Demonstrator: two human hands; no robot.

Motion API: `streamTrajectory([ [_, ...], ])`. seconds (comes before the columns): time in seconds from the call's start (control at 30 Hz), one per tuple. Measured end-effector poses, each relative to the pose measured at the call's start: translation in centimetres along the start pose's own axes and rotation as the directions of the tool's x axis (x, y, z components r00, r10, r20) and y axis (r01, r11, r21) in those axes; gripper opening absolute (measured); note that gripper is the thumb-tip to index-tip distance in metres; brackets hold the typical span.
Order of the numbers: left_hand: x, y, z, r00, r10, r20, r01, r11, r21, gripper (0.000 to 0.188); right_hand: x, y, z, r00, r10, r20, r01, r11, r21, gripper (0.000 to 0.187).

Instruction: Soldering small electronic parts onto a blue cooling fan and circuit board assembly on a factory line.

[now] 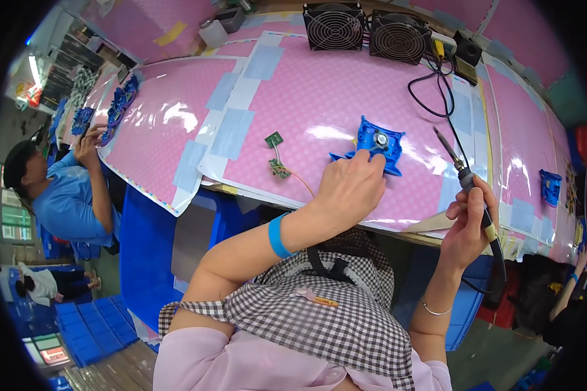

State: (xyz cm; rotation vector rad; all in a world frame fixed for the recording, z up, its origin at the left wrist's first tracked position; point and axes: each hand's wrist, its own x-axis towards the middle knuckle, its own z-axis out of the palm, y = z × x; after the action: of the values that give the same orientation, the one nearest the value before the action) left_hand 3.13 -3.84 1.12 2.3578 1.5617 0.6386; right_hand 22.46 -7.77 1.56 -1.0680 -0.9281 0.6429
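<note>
My left hand [351,186] is closed in a pinch at the near side of a blue plastic housing [391,144]. A round silver part [381,139] sits in the middle of that housing. What the fingertips pinch is too small and covered to make out. In my right hand [468,225] is a soldering iron [464,174], its tip pointing up and left, raised right of the housing. Left of my left hand lie a small green circuit board [274,139] and a second small board [279,169], joined by wires. A thin reddish wire runs from them toward my left wrist.
Two black fans [334,27] stand along the back edge. Beside them is a soldering iron stand [466,58] with a black cable [430,98]. Another blue housing [550,188] lies far right. At left, a co-worker [72,189] sits by several blue housings [120,101].
</note>
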Motion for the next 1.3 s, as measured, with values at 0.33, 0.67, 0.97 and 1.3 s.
streamTrajectory([
  [0.33, -6.2, -10.6, -7.5, 0.998, -0.052, -0.033, 0.052, 0.999, -0.008, 0.026, 0.4, -0.2, -1.6, 0.995, -0.002, -0.097, 0.012, 0.995, 0.096, 0.025],
  [0.67, 10.2, -19.7, -12.2, 0.714, -0.241, -0.657, 0.057, 0.956, -0.289, 0.023, -0.5, -0.9, -1.4, 0.995, -0.007, -0.098, 0.014, 0.997, 0.074, 0.023],
  [0.97, 2.7, -5.7, -5.6, 0.984, 0.117, -0.136, -0.149, 0.956, -0.254, 0.026, -0.8, -0.4, -3.7, 0.975, -0.009, -0.223, 0.013, 1.000, 0.012, 0.023],
  [1.3, 2.7, -3.2, -0.4, 0.937, 0.129, 0.324, -0.199, 0.961, 0.192, 0.010, -0.5, -2.8, -3.9, 0.981, -0.071, -0.182, 0.068, 0.997, -0.019, 0.022],
])
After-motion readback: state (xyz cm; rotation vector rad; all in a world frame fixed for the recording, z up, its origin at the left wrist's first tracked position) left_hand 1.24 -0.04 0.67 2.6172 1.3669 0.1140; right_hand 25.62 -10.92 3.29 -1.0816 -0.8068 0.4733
